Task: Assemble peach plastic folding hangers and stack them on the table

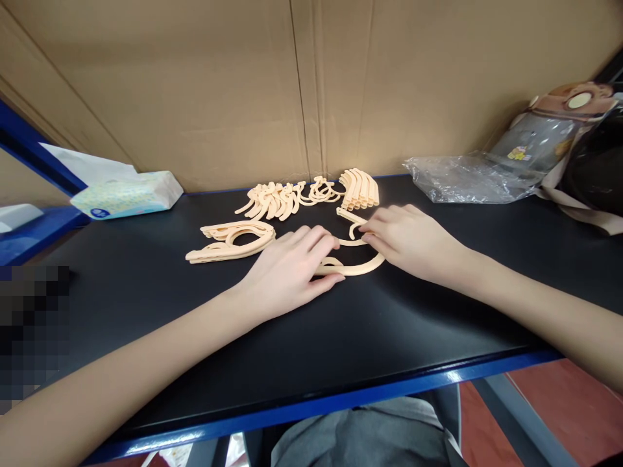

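A beige plastic folding hanger [363,268] lies low over the black tabletop between my two hands, its curved parts spread. My left hand [294,269] grips its left side between thumb and fingers, hiding that end. On the right side, my right hand [411,240] has its fingertips closed on the upper part, near a small hook. Folded beige hangers [233,241] are stacked just left of my left hand. Behind my hands lie a heap of loose curved arms [272,200], several hook pieces [321,190] and a neat row of hollow arms [360,188].
A tissue pack [134,194] sits at the back left. Toward the back right are a clear plastic bag [467,178], a drinking bottle [540,133] and a dark bag with a strap [596,168]. A cardboard wall [219,91] closes the back; a blue rail [302,415] edges the front.
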### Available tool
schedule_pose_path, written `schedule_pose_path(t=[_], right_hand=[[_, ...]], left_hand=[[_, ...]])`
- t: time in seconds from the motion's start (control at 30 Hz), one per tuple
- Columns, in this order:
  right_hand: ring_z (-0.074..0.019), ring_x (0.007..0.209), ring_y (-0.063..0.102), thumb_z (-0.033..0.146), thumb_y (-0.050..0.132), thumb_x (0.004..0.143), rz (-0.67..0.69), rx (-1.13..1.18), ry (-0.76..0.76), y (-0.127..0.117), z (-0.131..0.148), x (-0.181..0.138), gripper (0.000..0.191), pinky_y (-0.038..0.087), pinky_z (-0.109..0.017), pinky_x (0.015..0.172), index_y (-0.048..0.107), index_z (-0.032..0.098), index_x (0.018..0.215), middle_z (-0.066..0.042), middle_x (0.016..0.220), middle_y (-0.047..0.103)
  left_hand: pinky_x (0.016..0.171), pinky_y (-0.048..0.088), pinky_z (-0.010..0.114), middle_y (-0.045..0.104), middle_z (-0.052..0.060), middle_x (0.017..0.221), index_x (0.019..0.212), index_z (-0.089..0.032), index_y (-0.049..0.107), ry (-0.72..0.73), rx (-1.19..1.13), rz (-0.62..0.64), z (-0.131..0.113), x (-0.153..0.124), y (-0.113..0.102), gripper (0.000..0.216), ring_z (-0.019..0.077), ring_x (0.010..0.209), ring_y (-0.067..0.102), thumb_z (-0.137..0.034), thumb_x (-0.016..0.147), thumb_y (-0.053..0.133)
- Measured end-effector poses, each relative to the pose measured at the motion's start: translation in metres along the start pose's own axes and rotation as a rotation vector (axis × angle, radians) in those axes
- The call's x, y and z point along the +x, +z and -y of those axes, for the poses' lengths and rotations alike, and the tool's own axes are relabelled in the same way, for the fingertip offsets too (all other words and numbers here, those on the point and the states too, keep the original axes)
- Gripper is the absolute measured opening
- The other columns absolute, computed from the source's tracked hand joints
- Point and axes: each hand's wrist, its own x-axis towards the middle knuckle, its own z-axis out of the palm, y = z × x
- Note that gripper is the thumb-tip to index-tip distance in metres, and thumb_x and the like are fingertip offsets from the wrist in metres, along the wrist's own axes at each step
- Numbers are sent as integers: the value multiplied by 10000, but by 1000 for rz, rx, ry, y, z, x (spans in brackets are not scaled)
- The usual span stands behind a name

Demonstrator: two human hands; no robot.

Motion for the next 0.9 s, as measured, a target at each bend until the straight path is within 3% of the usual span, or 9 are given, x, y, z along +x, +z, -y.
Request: schedule_pose_path(t=[0.27,0.43,0.67,0.9], right_hand=[[-231,932,583,237,358,979,-21,57,-27,-1,3,-1,328,349,-345,791,672,164,1039,-86,944,654],[-225,914,582,259,370,982,-52,82,-61,-1,4,-1,322,352,-349,797,676,169,1028,-73,930,651],[-211,923,581,262,373,985,-86,138,-158,-2,7,-2,336,353,-349,826,694,166,1009,-71,944,653],[-207,907,575,266,384,982,-104,160,-192,-2,9,-3,333,351,-352,840,699,162,998,-67,927,653]], left_hand=[[718,450,333,620,29,944,999,-176,517,-287,-12,-20,2,0,3,372,233,877,619,-520,867,565],[695,438,316,635,26,969,1008,-180,504,-316,-20,-26,1,0,4,349,227,885,627,-486,863,588],[536,360,277,588,-20,671,1030,-174,505,-374,-46,81,0,1,2,368,210,683,613,-506,879,551],[557,378,278,582,-33,675,1021,-182,496,-370,-93,69,1,1,1,336,206,693,607,-475,874,570]])
